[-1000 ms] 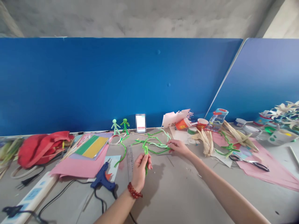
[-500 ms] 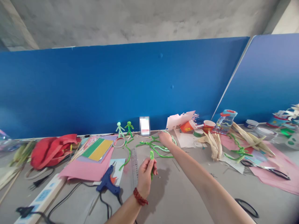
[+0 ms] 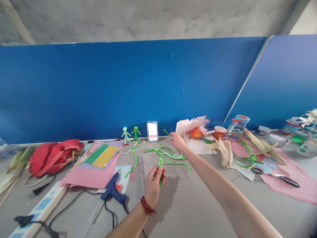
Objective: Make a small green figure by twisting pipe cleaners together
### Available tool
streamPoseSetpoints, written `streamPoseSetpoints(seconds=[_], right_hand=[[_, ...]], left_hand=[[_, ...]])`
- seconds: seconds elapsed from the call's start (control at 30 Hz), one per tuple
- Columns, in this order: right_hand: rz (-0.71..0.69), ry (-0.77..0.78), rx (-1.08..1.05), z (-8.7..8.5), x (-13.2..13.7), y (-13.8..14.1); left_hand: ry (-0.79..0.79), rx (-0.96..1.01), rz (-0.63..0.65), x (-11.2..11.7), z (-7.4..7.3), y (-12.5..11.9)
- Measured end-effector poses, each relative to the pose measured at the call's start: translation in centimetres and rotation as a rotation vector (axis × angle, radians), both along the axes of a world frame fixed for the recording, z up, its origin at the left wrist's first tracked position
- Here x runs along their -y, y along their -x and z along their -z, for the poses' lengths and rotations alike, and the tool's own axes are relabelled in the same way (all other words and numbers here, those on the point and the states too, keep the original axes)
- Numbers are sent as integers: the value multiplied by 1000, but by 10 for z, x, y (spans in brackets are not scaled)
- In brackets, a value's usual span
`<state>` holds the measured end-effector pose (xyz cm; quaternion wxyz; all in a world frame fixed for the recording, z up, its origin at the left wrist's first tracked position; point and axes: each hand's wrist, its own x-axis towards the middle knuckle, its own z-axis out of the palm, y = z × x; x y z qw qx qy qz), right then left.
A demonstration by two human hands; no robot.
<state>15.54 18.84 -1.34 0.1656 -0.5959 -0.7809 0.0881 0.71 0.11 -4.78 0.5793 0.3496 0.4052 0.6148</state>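
Note:
My left hand (image 3: pixel 153 183), with a red bead bracelet at the wrist, is closed around a short folded green pipe cleaner (image 3: pixel 160 163) held upright above the grey table (image 3: pixel 188 205). My right hand (image 3: pixel 176 139) reaches far forward and pinches the end of a green pipe cleaner (image 3: pixel 167 133), lifting it off the table. A loose tangle of green pipe cleaners (image 3: pixel 168 156) lies between my two hands. Two small green pipe-cleaner figures (image 3: pixel 131 134) stand by the blue partition behind.
A blue glue gun (image 3: pixel 113 190) and a clear ruler (image 3: pixel 142 172) lie left of my left hand. Coloured paper sheets (image 3: pixel 95 165), a red cloth (image 3: pixel 53 156) and a power strip (image 3: pixel 39 208) fill the left. Dry husks (image 3: pixel 224 150), cups (image 3: pixel 198 132) and scissors (image 3: pixel 274 176) are on the right.
My right hand moved from the pipe-cleaner tangle toward the back of the table and now lifts one green strand. My left hand kept its hold, barely shifting.

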Motion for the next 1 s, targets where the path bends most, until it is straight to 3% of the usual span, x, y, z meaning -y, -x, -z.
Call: streamPoseSetpoints(seconds=[0.27, 0.43, 0.67, 1.0], right_hand=[[18, 59, -70, 14, 18, 10], [-39, -95, -309, 1, 17, 3], [-137, -191, -634, -7, 17, -9], [-23, -313, -799, -20, 28, -28]], left_hand=[[-41, -33, 0, 0, -2, 1], [-59, -32, -21, -1, -4, 1], [-59, -22, -30, 1, -7, 0], [-60, -15, -9, 0, -6, 1]])
